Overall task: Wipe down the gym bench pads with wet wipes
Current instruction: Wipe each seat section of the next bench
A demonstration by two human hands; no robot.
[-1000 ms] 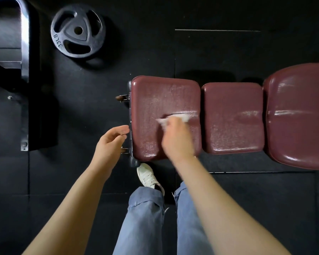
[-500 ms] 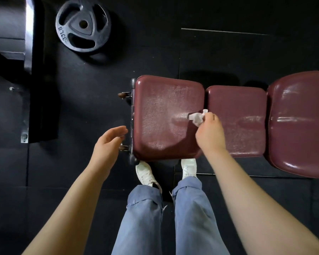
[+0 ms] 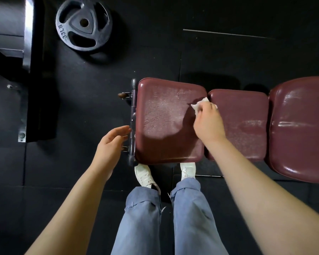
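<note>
A maroon gym bench lies across the floor below me in three pads: a left pad, a middle pad and a large right pad. My right hand grips a crumpled white wet wipe and presses it at the gap between the left and middle pads. My left hand hangs with relaxed fingers beside the bench's black end frame, holding nothing. The left pad shows streaky wet marks.
A black 33 LB weight plate lies flat on the dark rubber floor at top left. A metal machine base runs along the left. My legs in jeans and white shoes stand against the bench's near side.
My right hand has swept the wipe rightward across the left pad, from its middle to the gap by the middle pad, then slightly farther back. My left hand stayed beside the end frame.
</note>
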